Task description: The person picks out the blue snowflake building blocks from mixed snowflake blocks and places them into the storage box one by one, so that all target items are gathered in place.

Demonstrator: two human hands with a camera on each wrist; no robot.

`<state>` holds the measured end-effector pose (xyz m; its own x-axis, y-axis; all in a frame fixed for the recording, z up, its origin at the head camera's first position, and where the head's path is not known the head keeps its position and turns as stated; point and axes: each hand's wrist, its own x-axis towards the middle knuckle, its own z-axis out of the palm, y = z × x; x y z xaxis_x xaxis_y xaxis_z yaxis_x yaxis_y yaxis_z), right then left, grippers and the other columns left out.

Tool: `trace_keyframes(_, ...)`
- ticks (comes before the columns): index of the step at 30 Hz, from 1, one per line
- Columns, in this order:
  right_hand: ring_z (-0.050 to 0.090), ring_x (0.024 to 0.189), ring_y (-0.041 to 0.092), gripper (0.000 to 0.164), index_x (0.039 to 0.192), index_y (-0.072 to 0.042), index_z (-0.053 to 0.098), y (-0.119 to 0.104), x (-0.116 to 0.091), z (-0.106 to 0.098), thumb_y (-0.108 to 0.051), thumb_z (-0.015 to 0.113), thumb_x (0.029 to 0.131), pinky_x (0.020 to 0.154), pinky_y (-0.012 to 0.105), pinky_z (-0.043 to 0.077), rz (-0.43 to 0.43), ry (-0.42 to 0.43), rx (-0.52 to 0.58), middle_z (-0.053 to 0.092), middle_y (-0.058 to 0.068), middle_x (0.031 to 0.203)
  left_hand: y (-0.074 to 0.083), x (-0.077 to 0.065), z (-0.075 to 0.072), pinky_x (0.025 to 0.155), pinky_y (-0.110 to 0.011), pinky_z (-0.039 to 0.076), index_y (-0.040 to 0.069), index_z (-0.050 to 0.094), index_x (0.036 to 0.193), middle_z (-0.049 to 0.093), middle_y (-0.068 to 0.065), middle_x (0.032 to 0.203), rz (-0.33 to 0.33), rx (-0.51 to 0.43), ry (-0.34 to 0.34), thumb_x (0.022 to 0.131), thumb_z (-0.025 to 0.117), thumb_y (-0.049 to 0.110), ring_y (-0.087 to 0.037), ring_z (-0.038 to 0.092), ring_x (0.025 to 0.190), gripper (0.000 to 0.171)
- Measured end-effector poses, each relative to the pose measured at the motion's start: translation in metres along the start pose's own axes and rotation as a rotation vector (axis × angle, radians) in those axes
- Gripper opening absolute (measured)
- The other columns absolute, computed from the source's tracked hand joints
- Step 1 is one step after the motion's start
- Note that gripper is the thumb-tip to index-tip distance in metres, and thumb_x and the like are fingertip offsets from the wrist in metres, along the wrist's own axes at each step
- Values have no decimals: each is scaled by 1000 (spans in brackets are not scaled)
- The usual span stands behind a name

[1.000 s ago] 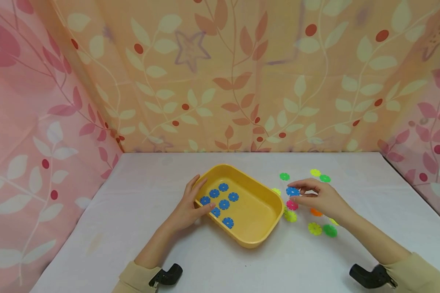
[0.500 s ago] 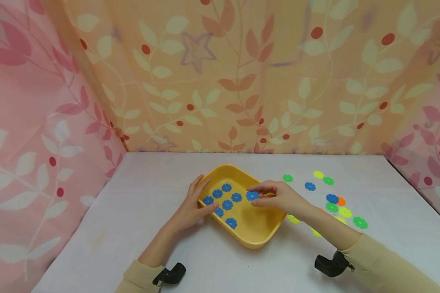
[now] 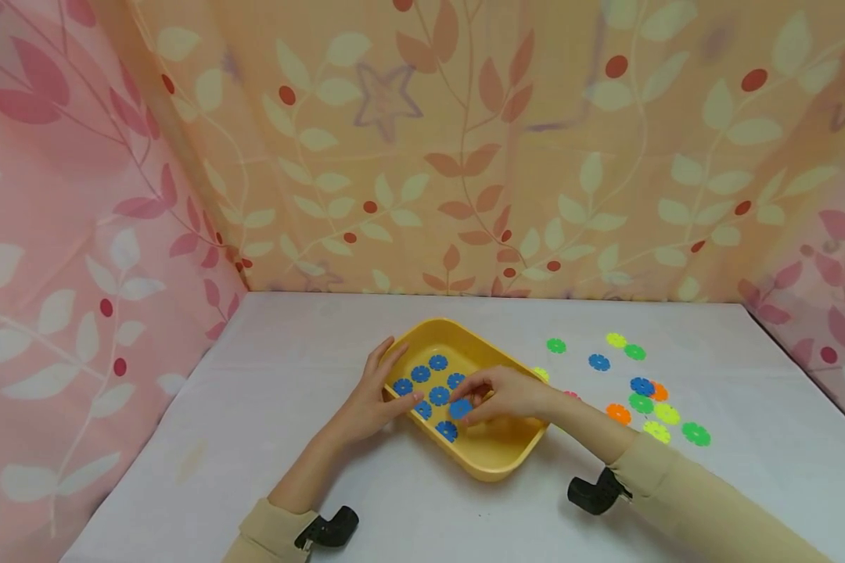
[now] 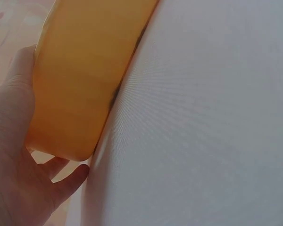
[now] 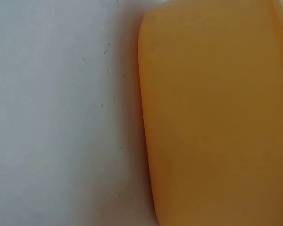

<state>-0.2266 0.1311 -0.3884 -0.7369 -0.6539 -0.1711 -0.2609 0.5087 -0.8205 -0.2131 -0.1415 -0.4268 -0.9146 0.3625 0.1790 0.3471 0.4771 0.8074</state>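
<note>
The right hand (image 3: 507, 395) reaches into the yellow tray (image 3: 496, 457), its fingertips pinching a blue flower disc (image 3: 460, 408) low over the tray's floor. That disc sits at the hand's fingertips, just beside the other blue discs (image 3: 429, 383) lying in the tray's left half. The left hand (image 3: 373, 403) rests against the tray's left wall, fingers straight along the rim, thumb touching the rim; in the left wrist view the palm (image 4: 12, 155) lies flat against the tray's outer side (image 4: 80, 80). Outside the tray, to its right on the white table (image 3: 289, 485), lie scattered discs: green (image 3: 555, 345), yellow-green (image 3: 616, 339), blue (image 3: 598, 362), orange (image 3: 617, 413) and more green (image 3: 695, 433).
</note>
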Motion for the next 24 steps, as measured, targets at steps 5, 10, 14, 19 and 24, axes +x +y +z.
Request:
trace_keyframes(5,52,80,16,27,106,-20,72,6,5,-1,-23,81,81,66,22,39,7,-62,-27,57,-2,79,0,1,1,111,-57,22,25,27,155,3,4,161,6,0,3,88,73,39,-31,18,144,82)
trace_keyframes(10,52,81,16,27,103,-21,71,13,8,-3,-25,83,79,67,23,39,24,-73,-61,56,-2,81,0,0,2,111,-58,21,27,27,155,3,4,161,2,2,4,87,73,40,-31,17,144,82)
trace_keyframes(14,52,81,16,26,100,-22,70,13,9,-3,-27,83,79,67,23,39,31,-59,-124,56,-2,81,-1,0,2,111,-59,20,26,28,154,3,5,161,-1,0,8,87,73,40,-31,16,145,82)
trace_keyframes(19,51,77,15,27,100,-20,68,12,9,0,-24,83,78,65,23,40,-35,-40,-189,55,0,81,0,0,1,111,-59,20,24,29,154,3,5,161,4,-12,14,87,73,38,-31,15,145,82)
trace_keyframes(24,51,75,14,29,102,-14,67,10,9,1,-19,83,79,65,22,43,-80,-31,-194,57,2,84,0,0,0,111,-59,20,23,29,154,4,5,161,5,-14,13,87,73,37,-31,15,145,82)
